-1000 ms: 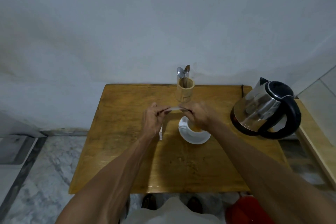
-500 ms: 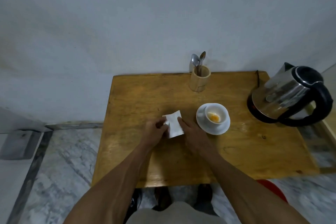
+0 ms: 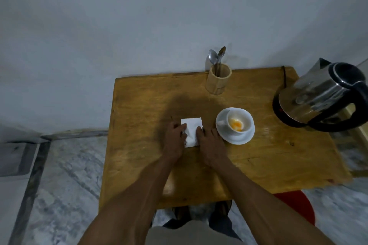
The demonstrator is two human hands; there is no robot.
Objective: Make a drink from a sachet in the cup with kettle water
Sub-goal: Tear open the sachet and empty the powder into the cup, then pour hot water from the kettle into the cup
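Note:
A white sachet [image 3: 191, 128] lies flat on the wooden table [image 3: 258, 161]. My left hand [image 3: 175, 139] rests on the sachet's left edge and my right hand [image 3: 209, 143] on its right edge, fingers pressing it down. Just to the right stands a white cup [image 3: 238, 122] on a white saucer [image 3: 221, 125], with orange powder in the bottom of the cup. A steel kettle [image 3: 318, 97] with a black handle and lid sits at the table's far right.
A wooden holder [image 3: 218, 81] with two spoons [image 3: 216, 58] stands at the table's back edge against the white wall. A red object [image 3: 298, 205] shows below the table's right front corner. Marble floor lies to the left.
Both hands held the sachet over the cup, then brought it down left of the cup. It now lies flat on the table under my fingers. The orange powder in the cup came into view.

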